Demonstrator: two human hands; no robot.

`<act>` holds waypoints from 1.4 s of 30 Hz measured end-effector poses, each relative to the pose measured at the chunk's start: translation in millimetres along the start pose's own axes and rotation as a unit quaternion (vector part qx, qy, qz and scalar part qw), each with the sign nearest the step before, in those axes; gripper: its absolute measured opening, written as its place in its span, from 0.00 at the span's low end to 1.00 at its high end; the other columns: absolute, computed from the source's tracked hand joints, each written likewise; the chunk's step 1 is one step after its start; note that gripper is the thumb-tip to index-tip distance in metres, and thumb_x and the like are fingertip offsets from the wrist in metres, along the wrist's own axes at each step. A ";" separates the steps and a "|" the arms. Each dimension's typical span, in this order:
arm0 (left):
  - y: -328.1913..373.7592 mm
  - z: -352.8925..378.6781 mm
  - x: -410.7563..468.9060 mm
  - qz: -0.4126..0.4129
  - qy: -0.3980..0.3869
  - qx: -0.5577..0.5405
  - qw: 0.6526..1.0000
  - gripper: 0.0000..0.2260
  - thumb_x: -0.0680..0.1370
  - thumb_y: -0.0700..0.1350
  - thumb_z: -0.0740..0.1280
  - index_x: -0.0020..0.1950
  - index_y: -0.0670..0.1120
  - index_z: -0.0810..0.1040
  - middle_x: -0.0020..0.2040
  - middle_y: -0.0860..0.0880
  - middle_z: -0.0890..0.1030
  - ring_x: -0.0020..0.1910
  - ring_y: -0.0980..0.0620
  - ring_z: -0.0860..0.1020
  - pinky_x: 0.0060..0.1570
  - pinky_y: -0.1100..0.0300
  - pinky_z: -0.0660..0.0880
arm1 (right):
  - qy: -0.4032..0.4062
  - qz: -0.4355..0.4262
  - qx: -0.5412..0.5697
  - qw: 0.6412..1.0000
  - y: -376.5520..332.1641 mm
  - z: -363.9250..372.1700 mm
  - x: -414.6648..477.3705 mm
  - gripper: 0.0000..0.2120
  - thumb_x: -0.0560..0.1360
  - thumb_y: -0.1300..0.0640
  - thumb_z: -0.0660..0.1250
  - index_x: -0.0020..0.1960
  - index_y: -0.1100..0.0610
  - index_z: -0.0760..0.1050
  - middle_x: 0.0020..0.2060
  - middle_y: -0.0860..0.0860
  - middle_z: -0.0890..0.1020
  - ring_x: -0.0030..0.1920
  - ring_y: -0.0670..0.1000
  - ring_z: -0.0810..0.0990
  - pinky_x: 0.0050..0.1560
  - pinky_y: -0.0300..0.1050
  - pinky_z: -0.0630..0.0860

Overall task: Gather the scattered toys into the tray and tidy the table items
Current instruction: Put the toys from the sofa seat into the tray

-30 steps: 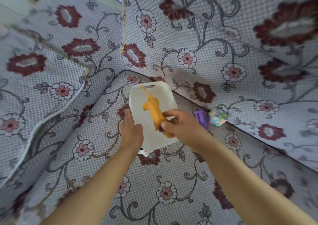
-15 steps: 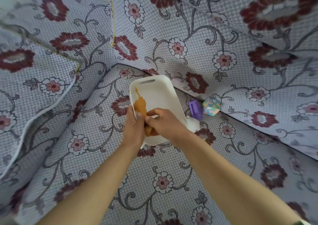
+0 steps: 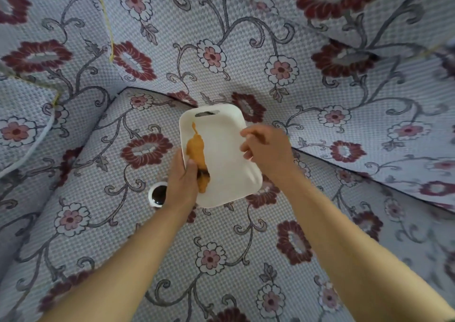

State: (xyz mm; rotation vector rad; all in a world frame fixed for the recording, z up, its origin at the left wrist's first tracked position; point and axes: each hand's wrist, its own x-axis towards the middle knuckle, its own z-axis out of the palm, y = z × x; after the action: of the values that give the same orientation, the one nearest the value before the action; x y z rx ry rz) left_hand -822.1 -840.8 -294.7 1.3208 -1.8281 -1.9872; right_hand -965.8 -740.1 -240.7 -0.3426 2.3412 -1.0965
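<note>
Since the earlier frame the right hand (image 3: 267, 150) has let go of the orange toy (image 3: 195, 149) and moved across to the right long edge of the white tray (image 3: 226, 174); its fingers are loosely curled and blurred, nothing shows in them, and whether they touch the rim cannot be told; the left hand (image 3: 181, 183) grips the tray's left rim near the near corner, thumb laid over the edge and onto the toy's lower end.

The toy lies lengthwise inside the tray, close along its left wall, thin end pointing to the far side; the rest of the tray floor to its right is bare white.

The tray sits on the flowered sofa seat (image 3: 209, 260), tilted a little anticlockwise; its far short end, with the handle slot (image 3: 206, 113), comes close to the seam under the back cushion (image 3: 246, 50), so little room is left that way; the seam runs on down to the right, passing behind the right wrist.

A small white-rimmed round thing with a dark middle (image 3: 157, 193) stands just beside the left hand, on its outer side; beyond it open seat fabric reaches to the side cushion (image 3: 24, 124); a wide stretch of seat lies open between the two forearms, toward the viewer.
</note>
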 end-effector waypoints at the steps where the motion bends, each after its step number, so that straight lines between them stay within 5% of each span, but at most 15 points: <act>1: -0.4 3.3 1.0 -0.001 -0.006 0.003 1.000 0.11 0.83 0.48 0.54 0.63 0.60 0.66 0.49 0.66 0.73 0.41 0.79 0.72 0.34 0.81 0.68 | 0.043 -0.009 -0.025 0.999 10.1 -10.0 7.3 0.10 0.75 0.64 0.61 0.45 0.55 0.79 0.35 0.51 0.83 0.33 0.48 0.80 0.36 0.39 0.76; 4: -5.5 12.7 7.8 -0.005 -0.018 0.014 1.000 0.10 0.83 0.47 0.53 0.60 0.62 0.65 0.48 0.66 0.73 0.44 0.73 0.73 0.39 0.75 0.67 | 0.101 0.002 -0.143 0.985 49.4 -30.3 35.1 0.09 0.75 0.66 0.62 0.48 0.61 0.80 0.45 0.55 0.83 0.45 0.54 0.80 0.41 0.35 0.69; 6: -10.7 18.7 12.1 -0.005 -0.015 0.024 1.000 0.10 0.83 0.47 0.53 0.60 0.61 0.65 0.49 0.64 0.74 0.47 0.68 0.72 0.42 0.69 0.67 | 0.107 0.037 -0.195 0.974 76.7 -35.3 54.1 0.10 0.75 0.65 0.60 0.51 0.63 0.78 0.52 0.59 0.82 0.52 0.58 0.79 0.47 0.43 0.71; 10: -20.1 28.9 20.4 0.011 -0.019 0.045 0.999 0.12 0.83 0.49 0.52 0.65 0.54 0.69 0.54 0.54 0.78 0.52 0.56 0.76 0.51 0.59 0.72 | 0.118 0.108 -0.174 0.972 113.2 -33.2 85.8 0.13 0.75 0.61 0.63 0.58 0.65 0.72 0.56 0.63 0.78 0.55 0.62 0.77 0.43 0.46 0.69; 13: -27.3 33.6 26.9 0.020 -0.018 0.059 0.998 0.15 0.83 0.51 0.52 0.67 0.51 0.70 0.55 0.48 0.78 0.55 0.48 0.76 0.54 0.53 0.72 | 0.107 0.144 -0.163 0.970 125.2 -21.7 104.0 0.25 0.75 0.54 0.66 0.66 0.66 0.65 0.60 0.63 0.75 0.60 0.63 0.75 0.52 0.50 0.73; 17: -36.8 35.0 34.5 0.018 -0.025 0.067 0.997 0.14 0.83 0.53 0.52 0.66 0.54 0.69 0.54 0.50 0.79 0.55 0.50 0.77 0.56 0.50 0.73 | 0.106 0.171 -0.145 0.969 139.2 -3.4 121.8 0.41 0.73 0.47 0.69 0.73 0.67 0.52 0.66 0.63 0.71 0.66 0.63 0.71 0.64 0.56 0.71; 21: -42.9 32.9 39.0 0.016 -0.030 0.064 0.997 0.16 0.83 0.53 0.52 0.70 0.56 0.67 0.58 0.52 0.79 0.57 0.51 0.76 0.58 0.51 0.73 | 0.119 0.181 -0.108 0.970 149.5 0.2 129.9 0.36 0.72 0.50 0.71 0.71 0.66 0.59 0.65 0.62 0.73 0.64 0.61 0.73 0.60 0.51 0.73; 27: -37.7 30.3 38.7 0.008 -0.028 0.064 0.997 0.15 0.83 0.50 0.52 0.69 0.56 0.67 0.55 0.55 0.78 0.54 0.57 0.76 0.53 0.56 0.72 | 0.123 0.113 -0.110 0.980 139.0 -23.4 107.7 0.24 0.70 0.54 0.71 0.61 0.63 0.71 0.53 0.57 0.79 0.51 0.56 0.78 0.44 0.44 0.73; 33: -21.6 29.4 26.1 0.006 -0.024 0.068 0.997 0.12 0.83 0.49 0.53 0.65 0.56 0.68 0.50 0.60 0.75 0.50 0.59 0.75 0.46 0.59 0.70 | 0.119 -0.039 -0.057 0.990 76.9 -50.0 60.6 0.24 0.69 0.54 0.72 0.63 0.56 0.70 0.48 0.47 0.77 0.45 0.47 0.78 0.43 0.37 0.74; 36: -10.0 31.0 19.0 0.011 -0.036 0.066 0.997 0.15 0.83 0.47 0.53 0.69 0.53 0.66 0.58 0.54 0.76 0.58 0.51 0.74 0.54 0.55 0.71 | 0.048 -0.125 -0.063 0.989 44.7 -55.8 38.8 0.27 0.69 0.54 0.74 0.65 0.54 0.69 0.47 0.42 0.77 0.44 0.37 0.77 0.41 0.24 0.72; 42: 1.4 27.5 11.0 0.003 -0.057 0.069 0.996 0.21 0.83 0.49 0.52 0.77 0.50 0.59 0.72 0.47 0.69 0.70 0.46 0.68 0.69 0.46 0.65 | -0.097 -0.198 -0.197 0.955 18.1 -31.2 29.2 0.32 0.67 0.54 0.75 0.68 0.55 0.67 0.54 0.47 0.74 0.47 0.43 0.72 0.48 0.35 0.69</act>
State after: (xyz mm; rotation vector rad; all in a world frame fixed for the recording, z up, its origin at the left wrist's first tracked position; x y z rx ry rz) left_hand -847.6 -827.6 -302.3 1.2589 -2.0528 -2.0039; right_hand -1007.6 -721.4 -248.3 -1.0556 2.3564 -0.7065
